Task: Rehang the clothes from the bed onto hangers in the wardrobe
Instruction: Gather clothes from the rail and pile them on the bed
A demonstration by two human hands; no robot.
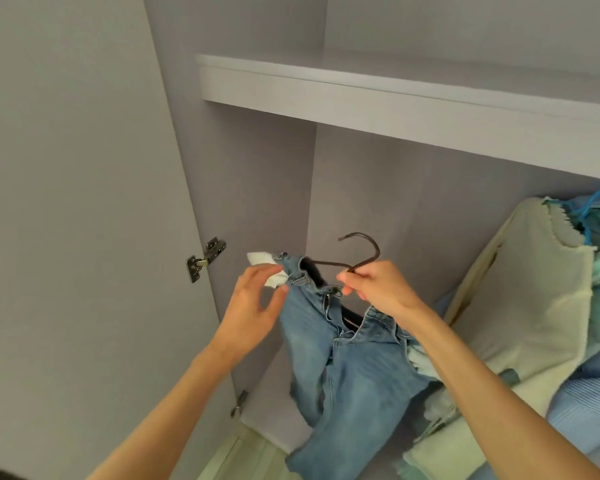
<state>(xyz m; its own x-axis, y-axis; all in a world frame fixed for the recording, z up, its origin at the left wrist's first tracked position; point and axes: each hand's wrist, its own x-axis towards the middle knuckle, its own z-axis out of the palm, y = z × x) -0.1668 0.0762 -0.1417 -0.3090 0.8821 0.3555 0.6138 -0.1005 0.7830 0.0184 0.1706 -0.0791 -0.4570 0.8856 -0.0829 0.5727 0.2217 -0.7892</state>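
Note:
Blue jeans point(347, 375) hang from a dark hanger point(361, 252) in front of the open wardrobe. My right hand point(378, 285) grips the hanger just under its hook, above the jeans' open fly. My left hand point(253, 303) pinches the white pocket lining point(264, 263) at the left end of the waistband, fingers partly spread. The hanger's bar is mostly hidden inside the waistband. The legs trail down toward the wardrobe floor.
A grey shelf point(395, 98) spans the wardrobe above my hands. The open door point(66, 202) stands at the left with its hinge point(205, 259). Cream, green and blue garments point(534, 306) hang packed at the right.

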